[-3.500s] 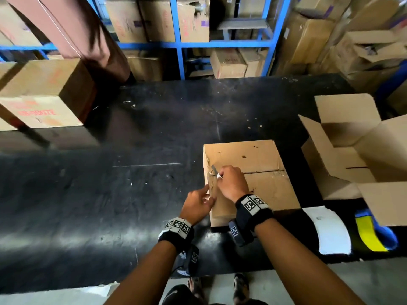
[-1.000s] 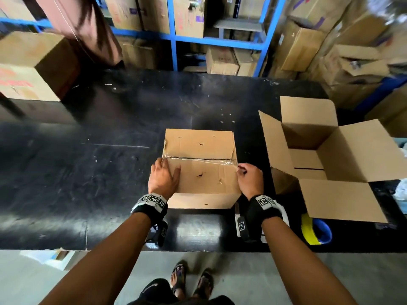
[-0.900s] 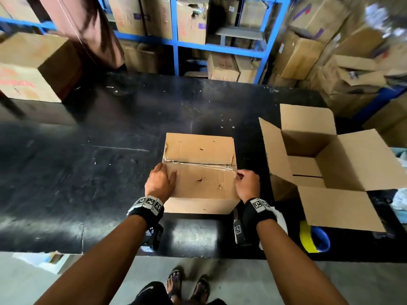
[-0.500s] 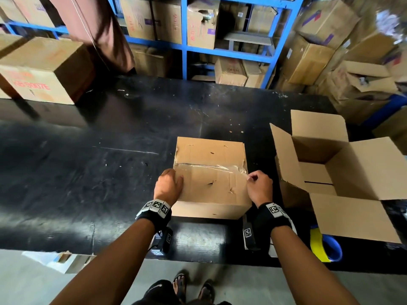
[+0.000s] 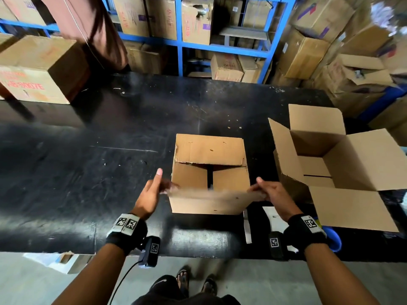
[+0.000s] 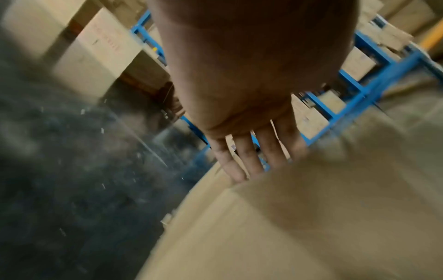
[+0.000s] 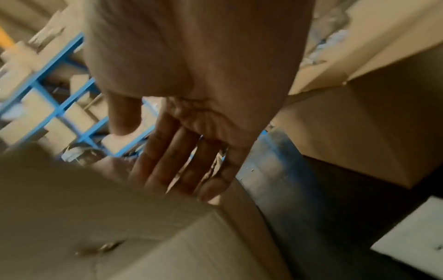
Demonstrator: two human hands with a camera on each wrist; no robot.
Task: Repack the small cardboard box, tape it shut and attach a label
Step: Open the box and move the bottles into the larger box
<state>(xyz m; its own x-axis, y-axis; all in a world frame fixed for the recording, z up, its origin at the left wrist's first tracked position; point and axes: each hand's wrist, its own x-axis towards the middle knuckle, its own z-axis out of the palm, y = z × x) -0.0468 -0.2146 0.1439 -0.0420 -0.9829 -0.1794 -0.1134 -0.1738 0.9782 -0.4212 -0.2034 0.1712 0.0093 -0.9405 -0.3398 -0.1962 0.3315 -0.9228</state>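
Observation:
The small cardboard box (image 5: 209, 150) stands mid-table. Its far flap lies flat, and its near flap (image 5: 209, 202) is swung up toward me, baring two inner flaps with a dark gap between them. My left hand (image 5: 152, 192) is at the flap's left end, its fingers (image 6: 249, 157) straight and their tips hidden behind the flap (image 6: 311, 217). At the right end, my right hand (image 5: 273, 194) lays straight fingers (image 7: 182, 166) against the flap (image 7: 95, 199), thumb held apart. What is inside the box is hidden.
A larger open box (image 5: 330, 155) stands right of the small one. A white sheet (image 5: 273, 216), a thin pale strip (image 5: 247, 225) and a blue object (image 5: 334, 238) lie near the front edge. A closed carton (image 5: 39, 69) sits far left; blue shelving (image 5: 180, 40) is behind.
Both hands lay on the closed near flap beside the taped seam. Now that flap has swung up toward me, and the inner flaps show.

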